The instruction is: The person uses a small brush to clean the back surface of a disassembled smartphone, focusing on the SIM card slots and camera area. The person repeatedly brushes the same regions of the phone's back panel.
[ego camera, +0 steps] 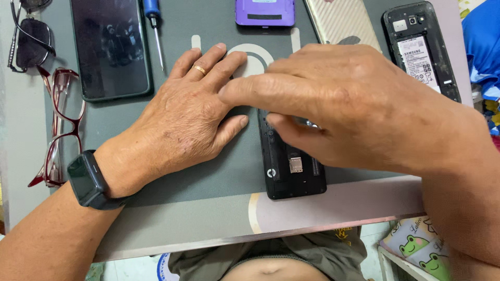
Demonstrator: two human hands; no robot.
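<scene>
Mat (208, 171) fills most of the frame, grey, over a table edge along the bottom.

Your right hand (354, 109) comes in from the right, the biggest thing in centre frame, fingers pointing left. It covers the top half of the open phone (294, 174). Thumb and fingertips are curled down onto the phone's upper end; looks like a pinch on something there, but the hand hides it, so I can't tell what, if anything, you've got.

Your left hand (190, 112) lies flat on the mat, fingers spread, nothing held, left of the phone. Its thumb tip sits just beside the phone's left edge, apparently not touching.

Key relation: the phone is back-off, long axis running top-to-bottom in the frame, lower end near the table edge at bottom centre. Right hand crosses it at about a right angle and is on it; left is beside it.

Around: dark phone (110, 47) upper left, another opened phone (421, 49) upper right, screwdriver (154, 26) top, red glasses (60, 125) at left.
</scene>
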